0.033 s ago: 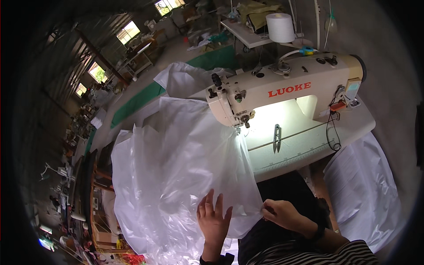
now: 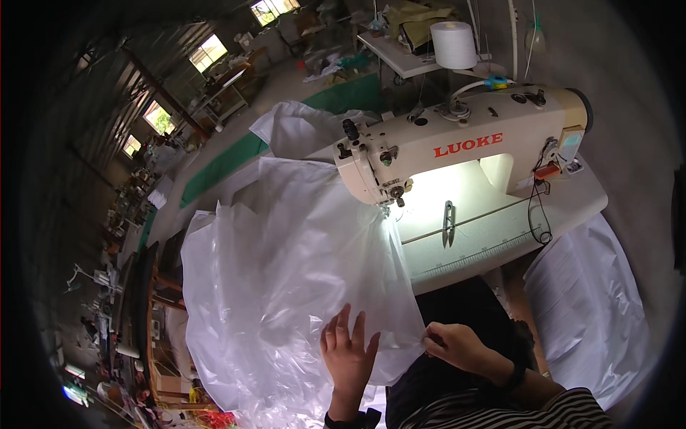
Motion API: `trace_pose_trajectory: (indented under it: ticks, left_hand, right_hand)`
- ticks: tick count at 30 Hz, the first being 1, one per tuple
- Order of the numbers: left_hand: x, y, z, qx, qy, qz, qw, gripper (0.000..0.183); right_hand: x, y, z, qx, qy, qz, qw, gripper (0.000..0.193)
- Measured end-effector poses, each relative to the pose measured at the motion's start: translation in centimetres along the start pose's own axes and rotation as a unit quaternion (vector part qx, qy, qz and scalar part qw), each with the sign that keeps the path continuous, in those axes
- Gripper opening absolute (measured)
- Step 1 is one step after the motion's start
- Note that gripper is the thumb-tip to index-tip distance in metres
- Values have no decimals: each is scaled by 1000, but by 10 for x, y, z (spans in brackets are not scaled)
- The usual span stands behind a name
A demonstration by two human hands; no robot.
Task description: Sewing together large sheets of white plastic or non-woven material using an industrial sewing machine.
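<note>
A large white, shiny plastic-like sheet [image 2: 286, 250] hangs in folds from the sewing machine [image 2: 464, 136] down toward my lap. Its right edge runs up to the lit needle area, where the presser foot is too small to make out clearly. My left hand [image 2: 348, 357] lies on the sheet with fingers stretched and spread. At the sheet's lower right corner, my right hand [image 2: 457, 344] pinches the edge between thumb and fingers. Small thread snips [image 2: 448, 223] rest on the machine bed, right of the needle and apart from both hands.
A white thread cone [image 2: 453, 46] stands behind the machine. Another white sheet [image 2: 586, 307] hangs to the right of the bed. A dark cord [image 2: 536, 222] dangles over the bed's right side. More tables and a green strip [image 2: 229, 168] lie farther back.
My left hand has slid very slightly to the right, and the sheet's folds beside it have shifted a little. My right hand keeps its pinch in the same place.
</note>
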State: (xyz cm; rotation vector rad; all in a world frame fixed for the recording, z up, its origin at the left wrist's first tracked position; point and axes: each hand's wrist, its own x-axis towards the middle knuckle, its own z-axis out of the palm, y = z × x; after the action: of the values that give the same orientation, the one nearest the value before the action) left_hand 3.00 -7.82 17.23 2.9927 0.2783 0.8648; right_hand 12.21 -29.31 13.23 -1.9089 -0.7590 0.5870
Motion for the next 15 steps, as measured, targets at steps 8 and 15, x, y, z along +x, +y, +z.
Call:
trace_pose_trajectory:
  ticks: [8, 15]
  left_hand:
    - [10, 1, -4, -101, 75, 40, 991, 26]
    - [0, 23, 18, -261, -76, 101, 957, 18]
  right_hand:
    - [-3, -5, -4, 22, 2, -18, 1000, 21]
    - [-6, -13, -7, 11, 43, -70, 997, 19]
